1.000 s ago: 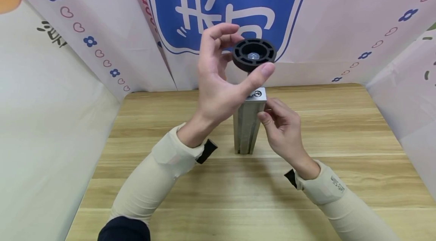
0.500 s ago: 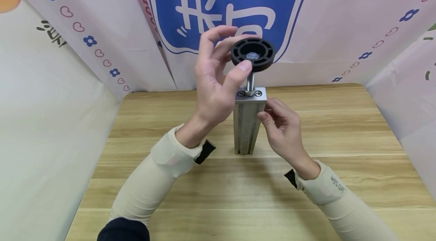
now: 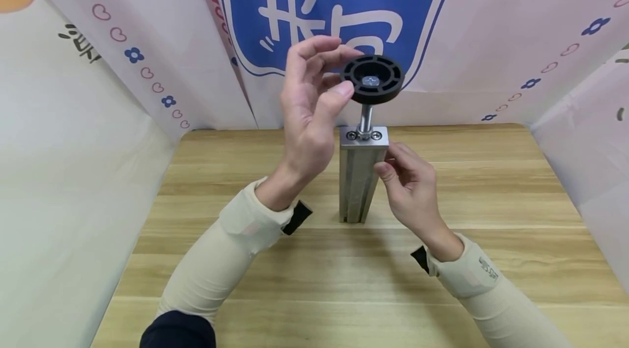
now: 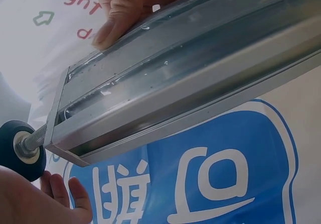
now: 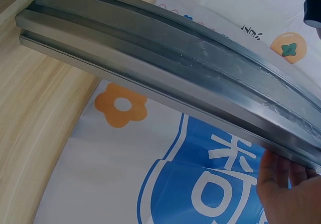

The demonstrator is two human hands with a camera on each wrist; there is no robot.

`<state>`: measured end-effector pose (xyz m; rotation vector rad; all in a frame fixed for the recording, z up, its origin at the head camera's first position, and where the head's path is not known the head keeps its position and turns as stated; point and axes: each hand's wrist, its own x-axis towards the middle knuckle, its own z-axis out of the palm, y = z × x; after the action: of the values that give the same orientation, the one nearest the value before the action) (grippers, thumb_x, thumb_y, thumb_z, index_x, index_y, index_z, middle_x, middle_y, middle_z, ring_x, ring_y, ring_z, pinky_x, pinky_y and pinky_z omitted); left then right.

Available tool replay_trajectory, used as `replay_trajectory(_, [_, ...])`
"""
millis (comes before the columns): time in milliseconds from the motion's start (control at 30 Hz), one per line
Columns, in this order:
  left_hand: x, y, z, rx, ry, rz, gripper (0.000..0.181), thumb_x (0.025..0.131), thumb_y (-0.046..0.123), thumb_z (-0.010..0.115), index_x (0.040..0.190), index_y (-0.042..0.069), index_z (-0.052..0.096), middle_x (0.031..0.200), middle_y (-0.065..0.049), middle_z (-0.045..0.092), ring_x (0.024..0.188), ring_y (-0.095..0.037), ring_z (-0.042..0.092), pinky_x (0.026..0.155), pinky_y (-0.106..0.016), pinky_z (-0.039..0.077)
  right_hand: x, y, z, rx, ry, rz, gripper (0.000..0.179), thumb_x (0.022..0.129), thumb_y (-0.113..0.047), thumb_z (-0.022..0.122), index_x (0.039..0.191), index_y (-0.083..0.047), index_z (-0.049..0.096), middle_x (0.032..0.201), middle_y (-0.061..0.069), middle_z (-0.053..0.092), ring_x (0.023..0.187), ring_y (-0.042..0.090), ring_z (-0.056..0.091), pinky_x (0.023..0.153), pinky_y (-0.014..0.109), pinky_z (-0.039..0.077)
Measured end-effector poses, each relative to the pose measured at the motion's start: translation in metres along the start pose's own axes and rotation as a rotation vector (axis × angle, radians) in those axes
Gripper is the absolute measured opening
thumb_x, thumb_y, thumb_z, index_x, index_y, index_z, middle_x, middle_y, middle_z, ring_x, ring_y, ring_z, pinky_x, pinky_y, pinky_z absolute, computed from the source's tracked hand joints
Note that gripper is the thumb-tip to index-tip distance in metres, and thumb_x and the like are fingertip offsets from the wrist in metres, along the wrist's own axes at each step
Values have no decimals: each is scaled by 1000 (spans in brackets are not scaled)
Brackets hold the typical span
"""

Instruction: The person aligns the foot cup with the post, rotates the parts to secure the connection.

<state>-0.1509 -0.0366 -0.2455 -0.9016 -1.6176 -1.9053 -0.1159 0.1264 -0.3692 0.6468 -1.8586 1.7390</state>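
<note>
An aluminum profile (image 3: 361,178) stands upright on the wooden table, its end plate facing up with a screw on either side. From that plate rises a threaded rod (image 3: 366,118) carrying a black round leveling foot (image 3: 373,94) with a screw head in its centre. My left hand (image 3: 309,113) has thumb and index finger at the foot's left rim, the other fingers curved behind. Lower down, my right hand (image 3: 413,189) grips the profile's right side near the top. In the left wrist view, the metal nut and rod (image 4: 35,139) show beneath the foot (image 4: 12,148).
The wooden table (image 3: 275,277) reaches back to a printed cloth (image 3: 472,47) with a blue sign. White cloth walls (image 3: 98,173) stand at the left and right. Black wrist pieces (image 3: 297,218) stick out from both cuffs.
My left thumb has slid from the foot's front right round to its left rim, uncovering the rod. The foot leans slightly farther right in view. My right hand keeps its hold.
</note>
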Motion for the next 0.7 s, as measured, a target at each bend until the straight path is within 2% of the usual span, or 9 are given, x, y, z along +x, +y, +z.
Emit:
replay_trajectory(267, [-2, -1, 0, -2, 30, 2, 36, 97, 8, 45, 129, -10, 45, 118, -35, 64, 109, -37, 67, 96, -34, 54, 0, 0, -1, 10, -4, -1, 48, 100, -25, 67, 127, 14, 67, 105, -11, 71, 81, 6, 59, 65, 15, 51])
replay_trajectory(500, [-3, -1, 1, 6, 68, 1, 26, 102, 1, 43, 124, -12, 47, 117, -35, 63, 113, -36, 66, 100, -36, 56, 0, -1, -1, 13, -7, 8, 47, 100, -24, 67, 127, 14, 67, 105, -10, 71, 81, 7, 59, 65, 16, 50])
replay_trajectory(700, [-6, 2, 6, 35, 66, 48, 30, 99, 4, 48, 124, -13, 49, 122, -33, 62, 113, -31, 62, 99, -35, 54, -1, 1, -1, 22, -2, 6, 45, 100, -23, 67, 128, 13, 68, 106, -9, 72, 83, 7, 61, 67, 16, 52])
